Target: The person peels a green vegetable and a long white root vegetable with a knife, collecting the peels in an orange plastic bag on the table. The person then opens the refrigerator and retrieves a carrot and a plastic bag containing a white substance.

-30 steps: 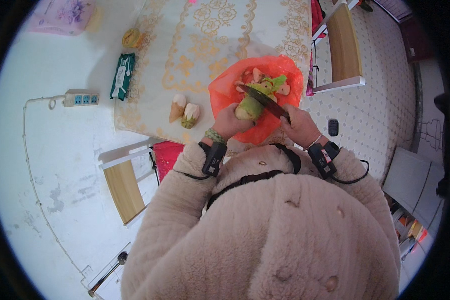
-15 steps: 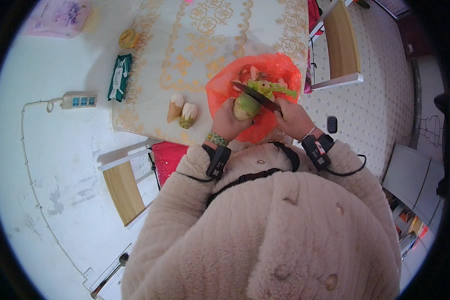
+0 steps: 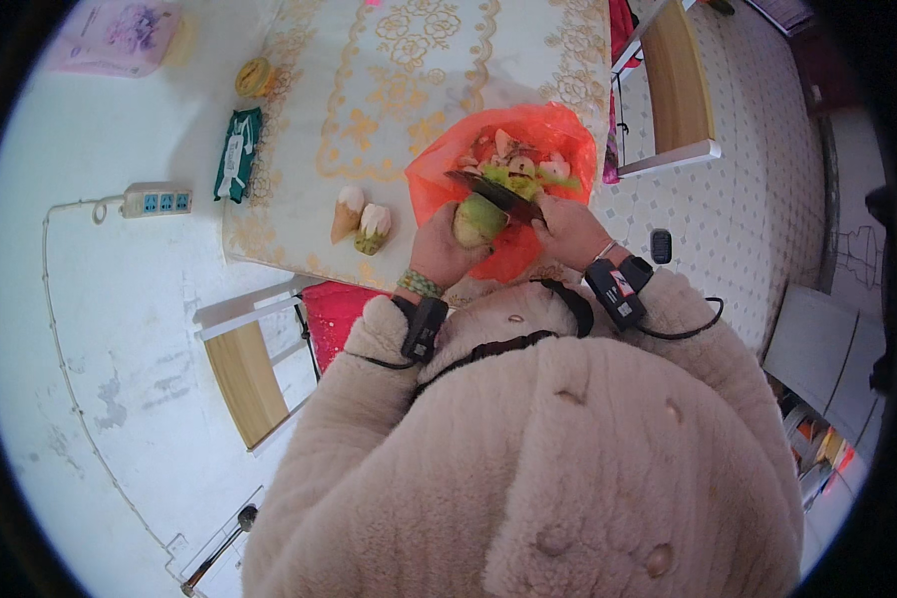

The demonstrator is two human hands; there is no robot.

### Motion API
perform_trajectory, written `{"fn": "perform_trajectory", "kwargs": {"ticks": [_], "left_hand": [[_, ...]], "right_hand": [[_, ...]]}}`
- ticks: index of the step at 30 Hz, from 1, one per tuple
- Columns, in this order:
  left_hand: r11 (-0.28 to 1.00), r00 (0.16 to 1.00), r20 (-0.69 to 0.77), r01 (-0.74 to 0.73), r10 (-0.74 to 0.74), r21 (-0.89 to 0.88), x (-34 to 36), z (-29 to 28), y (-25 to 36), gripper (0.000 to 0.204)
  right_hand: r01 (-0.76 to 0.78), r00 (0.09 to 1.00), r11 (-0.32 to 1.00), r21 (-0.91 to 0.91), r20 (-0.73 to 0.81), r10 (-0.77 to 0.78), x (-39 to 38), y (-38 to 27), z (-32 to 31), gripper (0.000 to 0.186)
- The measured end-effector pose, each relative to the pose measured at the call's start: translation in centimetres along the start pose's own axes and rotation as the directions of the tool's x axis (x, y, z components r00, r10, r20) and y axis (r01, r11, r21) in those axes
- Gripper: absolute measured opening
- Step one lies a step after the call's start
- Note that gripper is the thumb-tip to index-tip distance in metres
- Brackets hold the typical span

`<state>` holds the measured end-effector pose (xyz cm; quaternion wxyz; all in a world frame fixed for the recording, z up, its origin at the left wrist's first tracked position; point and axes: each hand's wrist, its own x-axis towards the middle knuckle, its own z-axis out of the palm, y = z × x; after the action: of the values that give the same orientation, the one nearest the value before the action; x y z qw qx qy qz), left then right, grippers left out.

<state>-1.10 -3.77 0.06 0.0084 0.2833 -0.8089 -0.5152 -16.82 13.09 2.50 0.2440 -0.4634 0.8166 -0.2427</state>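
My left hand (image 3: pixel 441 242) grips a round pale-green vegetable (image 3: pixel 478 221) over a crumpled red plastic bag (image 3: pixel 512 257) that lies on the table near its right edge. My right hand (image 3: pixel 560 231) is closed on the handle of a dark-bladed knife (image 3: pixel 492 192), whose blade crosses just above the vegetable, toward the upper left. Pale chunks and leafy green trimmings (image 3: pixel 553 169) lie in the bag behind the blade. Two white-topped vegetable pieces, one tan (image 3: pixel 347 214) and one green (image 3: pixel 373 229), stand left of the bag.
The floral-clothed table (image 3: pixel 299 149) carries a green soft pack (image 3: pixel 238 154) and a round yellow container (image 3: pixel 255 77) along its left edge. A power strip (image 3: pixel 157 202) is on the white wall. Wooden-topped chairs stand at lower left (image 3: pixel 244 384) and upper right (image 3: pixel 680 90).
Both my hands, with the vegetable and knife, have shifted leftward. The blade's tip has moved left, and more of the chunks behind it now show.
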Motion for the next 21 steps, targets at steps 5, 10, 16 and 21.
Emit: {"fn": "perform_trajectory", "kwargs": {"ticks": [5, 10, 16, 21], "left_hand": [[0.978, 1.0, 0.006, 0.004, -0.002, -0.207, -0.7, -0.2, 0.6, 0.064], [0.938, 0.978, -0.051, -0.208, 0.202, -0.276, -0.2, -0.5, 1.2, 0.07], [0.972, 0.977, 0.06, -0.196, 0.205, -0.132, 1.4, -0.3, 1.4, 0.075], [0.903, 0.919, 0.235, -0.368, 0.317, 0.22, 3.2, 0.5, 1.0, 0.074]], "right_hand": [[-0.062, 0.998, 0.997, 0.051, 0.012, 0.062, -0.1, 0.0, -0.2, 0.031], [-0.139, 0.987, 0.99, -0.009, 0.077, 0.139, -0.7, 1.2, -0.4, 0.028], [-0.186, 0.982, 0.983, 0.003, -0.032, 0.186, -1.1, 2.8, -0.3, 0.019], [-0.266, 0.964, 0.958, -0.109, -0.055, 0.262, -1.1, 3.9, -0.5, 0.02]]}}
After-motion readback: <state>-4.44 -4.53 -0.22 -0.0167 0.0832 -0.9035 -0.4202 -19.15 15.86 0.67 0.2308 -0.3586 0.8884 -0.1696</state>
